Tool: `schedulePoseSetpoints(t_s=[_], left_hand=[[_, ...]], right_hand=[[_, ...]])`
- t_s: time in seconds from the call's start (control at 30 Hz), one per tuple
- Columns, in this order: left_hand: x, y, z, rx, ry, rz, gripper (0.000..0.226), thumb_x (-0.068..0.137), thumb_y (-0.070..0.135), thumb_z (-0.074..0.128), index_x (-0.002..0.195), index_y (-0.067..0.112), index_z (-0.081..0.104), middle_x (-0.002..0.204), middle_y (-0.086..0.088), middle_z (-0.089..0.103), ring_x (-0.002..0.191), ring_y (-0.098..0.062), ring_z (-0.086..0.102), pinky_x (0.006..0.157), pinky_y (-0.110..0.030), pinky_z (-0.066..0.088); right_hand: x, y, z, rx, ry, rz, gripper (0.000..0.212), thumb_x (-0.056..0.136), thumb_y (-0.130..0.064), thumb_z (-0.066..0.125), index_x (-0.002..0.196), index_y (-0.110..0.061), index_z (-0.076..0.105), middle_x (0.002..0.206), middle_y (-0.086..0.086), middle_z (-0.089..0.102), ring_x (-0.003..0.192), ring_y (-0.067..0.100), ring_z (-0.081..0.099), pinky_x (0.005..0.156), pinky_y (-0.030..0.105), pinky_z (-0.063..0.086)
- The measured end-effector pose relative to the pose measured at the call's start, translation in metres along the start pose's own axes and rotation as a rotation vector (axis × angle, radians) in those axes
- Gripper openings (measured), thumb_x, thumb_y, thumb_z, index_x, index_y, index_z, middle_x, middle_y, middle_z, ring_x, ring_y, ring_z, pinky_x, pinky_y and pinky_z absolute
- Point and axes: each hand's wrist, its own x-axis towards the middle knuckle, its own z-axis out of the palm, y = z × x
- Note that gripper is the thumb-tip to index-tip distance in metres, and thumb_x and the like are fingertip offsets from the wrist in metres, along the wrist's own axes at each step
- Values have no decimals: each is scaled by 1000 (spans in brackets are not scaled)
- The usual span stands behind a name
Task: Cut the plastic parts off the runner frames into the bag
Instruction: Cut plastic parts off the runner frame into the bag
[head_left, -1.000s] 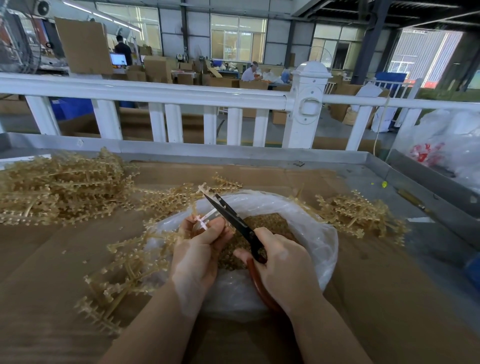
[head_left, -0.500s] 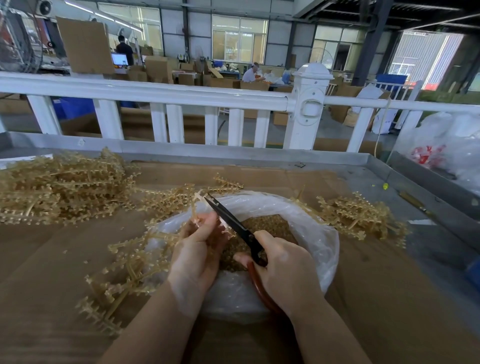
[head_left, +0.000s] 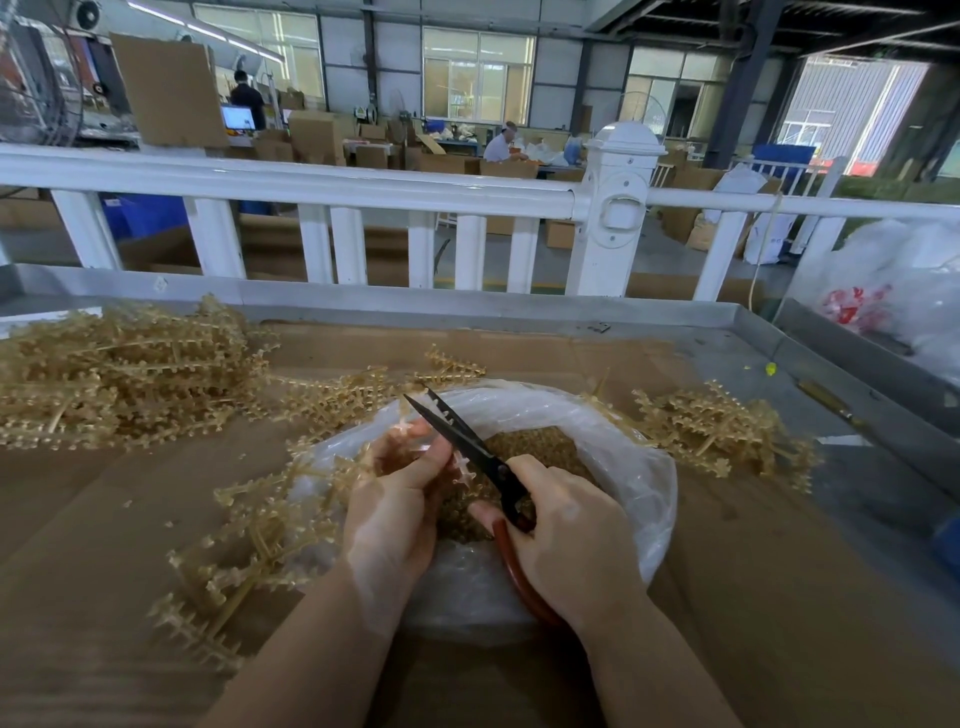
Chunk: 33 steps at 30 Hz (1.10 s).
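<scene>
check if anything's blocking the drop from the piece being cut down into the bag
Nothing visible blocks it. The left hand holds the runner piece right above the bag, whose mouth lies open. The scissors in the right hand cross over the opening, not covering it.

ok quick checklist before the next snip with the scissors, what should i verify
1. Right hand grips the scissors by the red handles: ok.
2. Left hand holds the runner frame at the blades: ok.
3. Cut is above the open bag, so parts should drop in: ok.
4. Left fingertips lie right beside the lower blade: not ok, move them back.
5. Which part sits between the blades: cannot tell.
6. Uncut frames pile within easy reach on the left: ok.
</scene>
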Motion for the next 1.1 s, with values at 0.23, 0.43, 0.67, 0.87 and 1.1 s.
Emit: schedulePoseSetpoints(t_s=[0.23, 0.43, 0.67, 0.87, 1.1], left_hand=[[-1, 0, 0, -28, 8, 15, 54, 76, 0, 64, 128, -3, 53, 111, -19, 65, 110, -37, 59, 106, -54, 39], [-3, 1, 3, -17, 2, 27, 68, 61, 6, 68, 128, 3, 53, 96, -12, 69, 92, -27, 66, 98, -46, 48], [-2, 1, 1, -13, -10, -2, 66, 61, 8, 69, 125, 4, 54, 90, -10, 71, 88, -25, 67, 93, -45, 51], [-4, 2, 1, -7, -44, -2, 50, 61, 7, 69, 110, 5, 60, 86, -9, 71, 90, -26, 66, 102, -48, 45], [-4, 3, 1, 49, -58, 2, 52, 63, 6, 69, 114, 0, 59, 101, -17, 66, 103, -34, 62, 103, -50, 44]], right_hand=[[0, -1, 0, -11, 24, 9, 29, 83, -51, 62, 95, -25, 63, 71, -11, 63, 65, 6, 58, 59, 12, 36], [0, -2, -1, 16, 12, 10, 35, 84, -56, 51, 96, -25, 63, 74, -11, 63, 68, 5, 58, 62, 11, 37], [1, -2, -1, 23, -19, 19, 28, 84, -45, 66, 99, -21, 63, 75, -7, 64, 67, 8, 59, 63, 14, 40], [2, -2, -1, 47, -38, 10, 27, 85, -43, 66, 99, -20, 63, 75, -6, 65, 66, 9, 60, 61, 16, 43], [1, -2, -2, 63, 17, 4, 28, 85, -50, 60, 94, -23, 63, 73, -11, 63, 66, 6, 58, 60, 16, 43]])
